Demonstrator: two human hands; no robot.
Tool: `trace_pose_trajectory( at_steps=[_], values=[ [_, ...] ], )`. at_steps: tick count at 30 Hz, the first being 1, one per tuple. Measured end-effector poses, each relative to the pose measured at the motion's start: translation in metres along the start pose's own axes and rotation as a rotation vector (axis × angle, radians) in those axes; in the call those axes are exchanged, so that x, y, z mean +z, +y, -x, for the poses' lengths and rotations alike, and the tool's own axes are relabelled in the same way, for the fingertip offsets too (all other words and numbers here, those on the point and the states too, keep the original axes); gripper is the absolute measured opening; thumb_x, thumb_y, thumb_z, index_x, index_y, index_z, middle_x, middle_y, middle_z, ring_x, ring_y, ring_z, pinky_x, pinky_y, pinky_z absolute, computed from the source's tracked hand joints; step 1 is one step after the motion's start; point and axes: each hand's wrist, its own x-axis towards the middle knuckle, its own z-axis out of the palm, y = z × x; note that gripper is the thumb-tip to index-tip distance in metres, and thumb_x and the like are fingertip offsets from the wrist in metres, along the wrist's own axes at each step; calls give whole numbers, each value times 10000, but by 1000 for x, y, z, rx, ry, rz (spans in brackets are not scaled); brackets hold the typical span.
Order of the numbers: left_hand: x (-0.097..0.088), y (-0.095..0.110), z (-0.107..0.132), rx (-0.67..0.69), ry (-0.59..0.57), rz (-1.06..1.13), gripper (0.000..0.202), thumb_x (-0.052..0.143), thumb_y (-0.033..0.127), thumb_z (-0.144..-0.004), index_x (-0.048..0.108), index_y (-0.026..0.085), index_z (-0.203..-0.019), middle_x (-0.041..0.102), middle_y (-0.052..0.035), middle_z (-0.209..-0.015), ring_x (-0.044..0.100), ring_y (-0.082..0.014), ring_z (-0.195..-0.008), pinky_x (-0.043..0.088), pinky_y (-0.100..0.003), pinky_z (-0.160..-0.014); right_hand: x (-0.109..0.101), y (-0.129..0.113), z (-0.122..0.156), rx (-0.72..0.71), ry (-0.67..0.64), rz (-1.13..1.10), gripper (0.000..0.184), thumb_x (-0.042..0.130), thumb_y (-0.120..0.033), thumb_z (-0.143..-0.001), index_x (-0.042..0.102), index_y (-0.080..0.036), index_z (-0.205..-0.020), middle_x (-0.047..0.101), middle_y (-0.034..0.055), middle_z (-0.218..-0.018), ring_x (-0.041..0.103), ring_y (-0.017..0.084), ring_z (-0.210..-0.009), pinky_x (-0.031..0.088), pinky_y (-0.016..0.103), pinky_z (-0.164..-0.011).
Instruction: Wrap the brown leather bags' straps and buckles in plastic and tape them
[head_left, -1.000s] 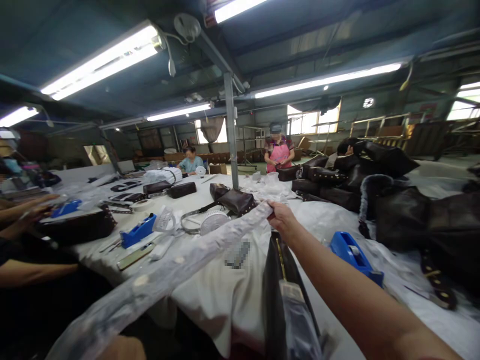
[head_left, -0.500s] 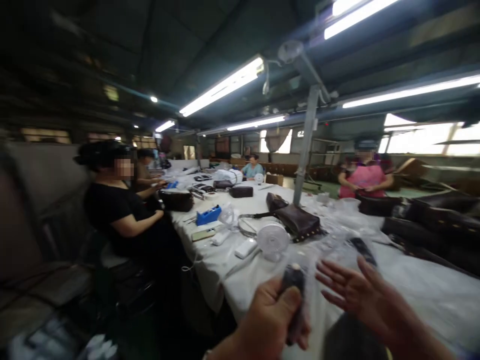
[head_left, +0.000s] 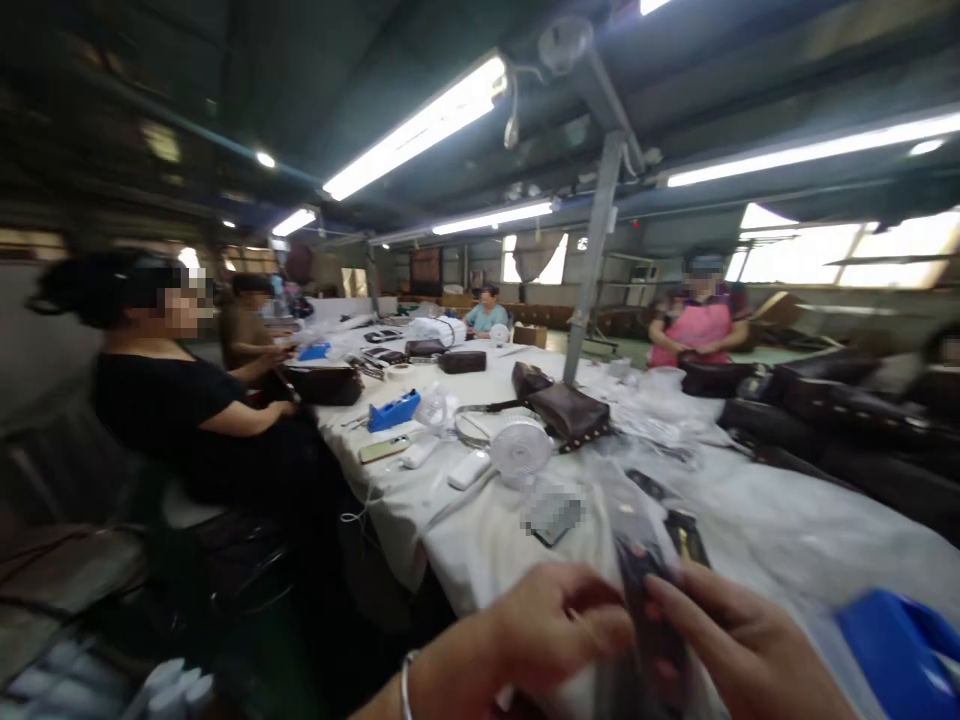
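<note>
Dark strap in a clear plastic sleeve (head_left: 635, 562) sits at the lower middle, between both hands, its long axis running away from the person and the far end leaning left. On its left, the left hand (head_left: 559, 630) (a bangle circles that wrist) has its fingers curled in toward the strap; blur hides whether they pinch it. On its right, the right hand (head_left: 750, 640) is nearer, fingertips touching the strap's upper side, though I cannot tell how firmly they close. Farthest right stands a blue tape dispenser (head_left: 896, 645).
</note>
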Motion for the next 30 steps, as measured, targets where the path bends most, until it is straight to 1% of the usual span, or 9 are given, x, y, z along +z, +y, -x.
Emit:
trace_pose_trajectory(
  at_steps=[5, 9, 12, 15, 17, 19, 23, 27, 30],
  values=[
    [-11, 20, -33, -94, 34, 416, 448, 789, 537, -721, 631, 118, -738, 489, 25, -609, 341, -43, -487, 236, -180, -459, 7, -20, -4, -477, -5, 351, 329, 519, -340, -949, 642, -178, -690, 610, 29, -685, 560, 143, -630, 447, 252, -592],
    [-5, 28, -44, -68, 126, 505, 345, 876, 364, -658, 650, 119, -748, 537, 26, -599, 272, -12, -446, 150, -163, -428, -6, -13, -6, -680, 181, 476, 196, 524, -261, -958, 708, -202, -996, 701, 90, -1006, 631, 206, -948, 483, 335, -847],
    [0, 25, -44, 65, 296, 433, 299, 854, 362, -695, 691, 122, -767, 526, 37, -567, 282, -15, -453, 188, -162, -435, -16, -11, 6, -504, 368, 383, 279, 560, -398, -937, 708, -171, -1004, 689, 105, -951, 626, 218, -892, 488, 342, -798],
    [8, 16, -42, 156, 396, 413, 285, 845, 367, -709, 739, 136, -836, 553, 25, -574, 342, -32, -488, 260, -166, -462, -12, -13, 17, -50, 128, -24, 586, 407, -625, -944, 680, -126, -805, 498, -2, -517, 436, 111, -471, 348, 243, -479],
    [15, 10, -39, 215, 408, 412, 267, 857, 370, -693, 750, 168, -831, 586, 18, -576, 395, -50, -498, 309, -179, -477, -6, -15, 19, 191, -59, -356, 676, 346, -725, -906, 644, -124, -821, 409, -48, -445, 289, 74, -385, 213, 216, -403],
    [22, 8, -34, 264, 367, 362, 241, 852, 390, -698, 743, 190, -776, 603, 16, -554, 442, -70, -487, 346, -197, -482, -2, -16, 14, 285, -86, -590, 615, 446, -750, -845, 579, -151, -806, 439, -56, -472, 244, 56, -382, 152, 202, -389],
    [31, 13, -22, 232, 218, 140, 328, 735, 487, -806, 738, 160, -768, 615, -17, -536, 486, -97, -468, 358, -220, -479, -1, -19, 1, 228, 69, -623, 391, 684, -515, -749, 474, -186, -708, 407, -88, -484, 199, 33, -398, 111, 192, -399],
    [29, 18, -19, 172, 174, -1, 441, 636, 552, -863, 727, 123, -814, 569, -12, -492, 444, -85, -453, 312, -205, -465, 0, -14, -5, 74, 165, -386, 138, 623, -293, -749, 556, -176, -780, 440, -76, -525, 336, 68, -455, 252, 189, -443],
    [26, 18, -23, 108, 213, -29, 410, 636, 518, -874, 712, 120, -809, 566, -1, -504, 424, -68, -433, 293, -190, -451, 1, -7, -2, -78, 164, -168, 119, 538, -216, -798, 624, -172, -866, 546, -37, -645, 449, 101, -565, 370, 209, -539]
  ],
)
